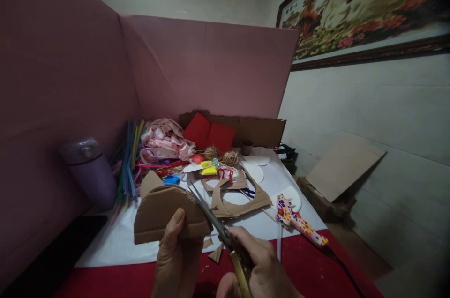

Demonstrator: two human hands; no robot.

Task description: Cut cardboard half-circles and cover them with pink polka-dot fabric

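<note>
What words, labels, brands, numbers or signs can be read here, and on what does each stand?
None can be read.
Framed picture: small dark marks near its upper left corner, too small to tell whether they are writing.
Purple tumbler: no readable lettering.
Scissors and cardboard piece: no readable marking.

Finding: you have no readable text, brand, number or sign in view. The painting bears a row of small dark marks in its upper left corner, too small for you to read. The bottle shows you a round spot near its top, no lettering legible.
</note>
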